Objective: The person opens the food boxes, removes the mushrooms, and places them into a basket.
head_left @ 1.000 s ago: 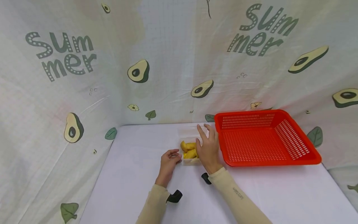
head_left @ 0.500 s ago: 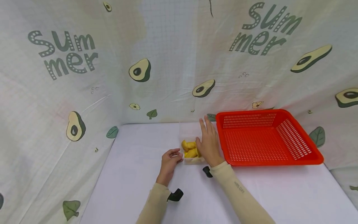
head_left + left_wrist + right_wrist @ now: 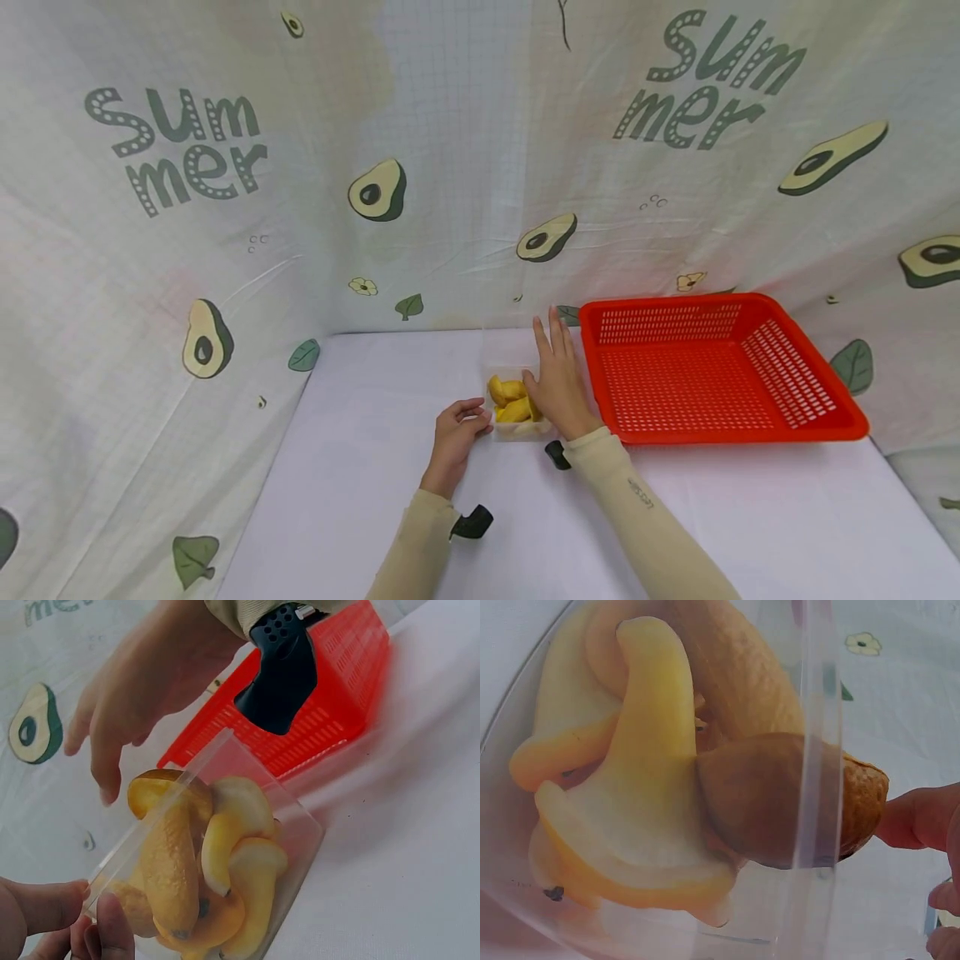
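Observation:
A small clear plastic box (image 3: 522, 431) stands on the table, holding several yellow mushroom-like pieces (image 3: 513, 410). The right wrist view shows pale, curved stems (image 3: 656, 742) and a brown rounded cap (image 3: 761, 799) that pokes past the rim. Behind the box rises a faint clear panel, apparently its lid. My left hand (image 3: 456, 432) is at the box's left side; in the left wrist view its thumb and fingers (image 3: 112, 926) pinch the rim near a corner. My right hand (image 3: 558, 383) reaches over the box's right side, fingers extended toward the panel. Whether they touch it, I cannot tell.
A large red perforated basket (image 3: 682, 392) stands close on the right, beside my right hand. The table (image 3: 375, 467) has a white cover. A printed cloth (image 3: 450, 167) hangs behind. Each sleeve carries a black wrist mount, such as the left one (image 3: 472, 522).
My right hand's fingers have straightened and shifted slightly toward the back. The clear panel seems raised a little. My left hand has stayed by the box.

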Demonstrator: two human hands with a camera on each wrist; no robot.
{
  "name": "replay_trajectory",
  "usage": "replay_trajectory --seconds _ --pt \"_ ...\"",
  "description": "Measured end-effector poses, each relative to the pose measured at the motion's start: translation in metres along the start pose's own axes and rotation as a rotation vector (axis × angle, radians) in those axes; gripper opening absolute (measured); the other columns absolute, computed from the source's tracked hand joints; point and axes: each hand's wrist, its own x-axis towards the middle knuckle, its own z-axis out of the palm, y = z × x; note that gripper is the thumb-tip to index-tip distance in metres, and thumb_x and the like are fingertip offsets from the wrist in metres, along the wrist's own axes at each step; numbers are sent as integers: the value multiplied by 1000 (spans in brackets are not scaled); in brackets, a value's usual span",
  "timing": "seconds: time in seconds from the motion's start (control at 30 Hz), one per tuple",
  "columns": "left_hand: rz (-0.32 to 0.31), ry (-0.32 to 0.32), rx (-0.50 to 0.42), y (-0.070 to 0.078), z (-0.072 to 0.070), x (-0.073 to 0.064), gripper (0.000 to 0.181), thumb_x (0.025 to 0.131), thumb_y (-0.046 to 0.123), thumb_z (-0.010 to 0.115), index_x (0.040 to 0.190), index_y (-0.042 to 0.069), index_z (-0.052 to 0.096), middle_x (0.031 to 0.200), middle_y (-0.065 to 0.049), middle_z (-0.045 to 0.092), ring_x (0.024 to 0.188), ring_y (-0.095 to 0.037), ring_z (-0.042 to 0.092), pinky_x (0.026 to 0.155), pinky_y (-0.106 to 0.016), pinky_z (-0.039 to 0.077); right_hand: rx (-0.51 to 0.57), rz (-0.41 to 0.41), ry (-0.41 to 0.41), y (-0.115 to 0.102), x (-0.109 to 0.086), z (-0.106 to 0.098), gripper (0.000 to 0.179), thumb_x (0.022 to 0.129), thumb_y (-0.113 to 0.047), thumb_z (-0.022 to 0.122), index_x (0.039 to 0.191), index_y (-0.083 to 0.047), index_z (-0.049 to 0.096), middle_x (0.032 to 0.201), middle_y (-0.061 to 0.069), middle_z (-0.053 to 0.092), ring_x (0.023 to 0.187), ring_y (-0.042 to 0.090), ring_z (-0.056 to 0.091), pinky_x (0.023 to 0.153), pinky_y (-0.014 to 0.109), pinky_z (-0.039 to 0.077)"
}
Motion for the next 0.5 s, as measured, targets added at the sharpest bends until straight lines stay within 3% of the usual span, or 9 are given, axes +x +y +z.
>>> replay_trajectory --seconds 0.5 --pt "8 5 -12 0 1 -2 40 95 -9 71 132 -17 59 99 -9 60 80 -14 63 75 -23 63 73 64 -68 1 -20 -6 88 92 -14 79 164 1 31 177 19 -1 160 48 8 129 64 21"
